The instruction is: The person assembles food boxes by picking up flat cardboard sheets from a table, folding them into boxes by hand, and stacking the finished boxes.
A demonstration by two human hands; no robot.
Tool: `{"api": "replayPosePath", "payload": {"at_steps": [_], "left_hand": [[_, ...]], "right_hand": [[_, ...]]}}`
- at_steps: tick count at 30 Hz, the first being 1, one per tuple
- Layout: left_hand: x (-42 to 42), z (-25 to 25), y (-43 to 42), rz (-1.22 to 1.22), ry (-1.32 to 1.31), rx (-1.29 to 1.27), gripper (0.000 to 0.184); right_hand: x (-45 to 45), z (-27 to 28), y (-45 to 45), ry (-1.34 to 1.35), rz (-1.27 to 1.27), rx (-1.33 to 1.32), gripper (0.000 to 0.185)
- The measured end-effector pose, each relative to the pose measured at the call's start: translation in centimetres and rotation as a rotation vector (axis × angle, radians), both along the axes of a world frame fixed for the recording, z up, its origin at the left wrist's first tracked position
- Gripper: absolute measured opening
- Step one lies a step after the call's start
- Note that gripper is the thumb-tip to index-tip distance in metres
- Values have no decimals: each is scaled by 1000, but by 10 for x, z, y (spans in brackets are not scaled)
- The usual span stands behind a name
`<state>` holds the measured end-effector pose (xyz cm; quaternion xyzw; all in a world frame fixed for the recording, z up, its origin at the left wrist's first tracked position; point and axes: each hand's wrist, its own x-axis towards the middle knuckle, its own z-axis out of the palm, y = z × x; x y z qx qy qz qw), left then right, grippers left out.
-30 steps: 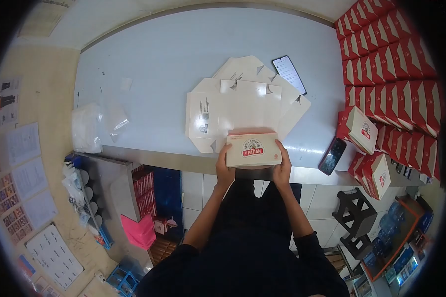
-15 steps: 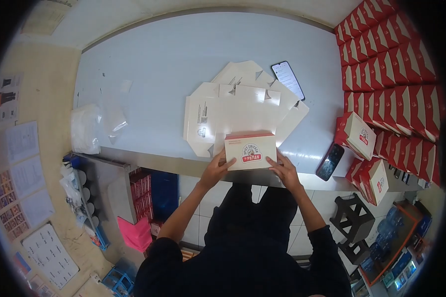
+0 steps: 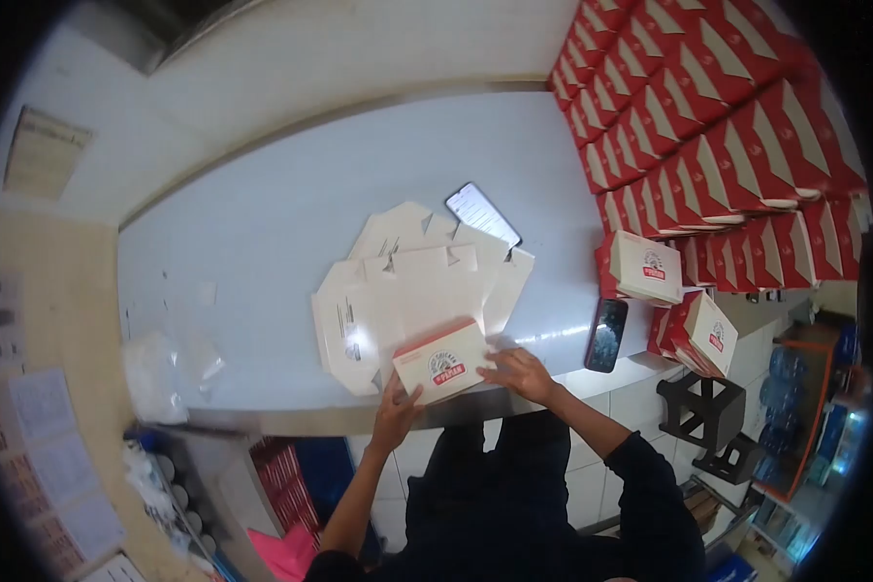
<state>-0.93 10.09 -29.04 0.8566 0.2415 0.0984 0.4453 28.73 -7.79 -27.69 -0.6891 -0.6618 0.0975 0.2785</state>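
A folded red and cream food box (image 3: 442, 363) with a round logo on its lid is held between my two hands over the table's front edge. My left hand (image 3: 396, 415) grips its near left corner, thumb on the lid. At the box's right end, my right hand (image 3: 520, 374) has its fingers closed on the side. Flat unfolded box blanks (image 3: 398, 291) lie fanned out beneath and beyond the box, white side up with small printed marks.
A lit phone (image 3: 483, 214) lies behind the blanks, and a dark phone (image 3: 606, 336) lies near the front edge. Rows of folded boxes (image 3: 689, 126) are stacked at right, with loose ones (image 3: 642, 268) beside them. Plastic bags (image 3: 157, 378) lie at left; black stools (image 3: 703, 412) stand below.
The view has turned toward the right and up. The box, level before, is now tilted with its right end higher, and both hands still hold it.
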Motion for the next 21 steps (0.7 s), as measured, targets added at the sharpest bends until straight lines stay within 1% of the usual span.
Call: {"api": "replayPosePath", "payload": {"at_steps": [1, 2, 3, 4, 5, 6, 7, 8, 9, 10, 11, 12, 13, 14, 15, 17, 18, 19, 21], "left_hand": [[-3, -2, 1, -19, -12, 17, 57], [-5, -6, 3, -19, -2, 21, 58], [-4, -6, 7, -15, 13, 23, 59], [-2, -7, 10, -2, -34, -52, 53], [-2, -8, 10, -11, -36, -41, 53], [2, 3, 9, 87, -25, -281, 55], [7, 9, 8, 184, -12, -522, 58], [7, 10, 8, 167, -9, -517, 58], [8, 11, 10, 231, 18, -550, 64], [12, 13, 13, 293, 42, -581, 71], [15, 15, 18, 266, 42, -572, 71], [19, 23, 23, 294, 55, -574, 75], [21, 27, 25, 324, 68, -580, 79], [25, 27, 32, 357, -10, -685, 81], [33, 33, 39, 324, -9, -679, 81], [47, 45, 47, 590, 83, -910, 86], [44, 23, 51, 405, 188, -636, 83], [49, 23, 49, 374, 191, -625, 83], [65, 24, 45, 398, 278, -140, 74]], "right_hand": [[7, -4, 1, 62, 139, -46, 41], [11, -8, 2, 34, 184, -2, 41], [12, -11, 5, 26, 175, 15, 41], [11, -14, 7, 36, 182, 4, 42], [12, -17, 7, 46, 188, -10, 43], [13, -4, 18, 44, 178, -3, 43], [13, 24, 40, 67, 229, -28, 43], [8, 42, 57, 92, 276, -54, 44], [2, 43, 65, 89, 252, -46, 44], [0, 41, 74, 56, 266, -101, 49], [-1, 39, 82, 24, 278, -157, 53], [-2, 34, 88, 19, 253, -151, 53], [-4, 26, 90, 37, 270, -186, 58], [-6, 20, 89, 56, 284, -220, 62], [-9, 14, 87, 50, 251, -212, 62], [-14, 5, 77, 134, 169, -45, 68], [-11, 23, 69, 155, 133, -61, 61], [-7, 41, 59, 150, 101, -50, 61], [-4, 62, 39, 161, -179, 139, 49]]}}
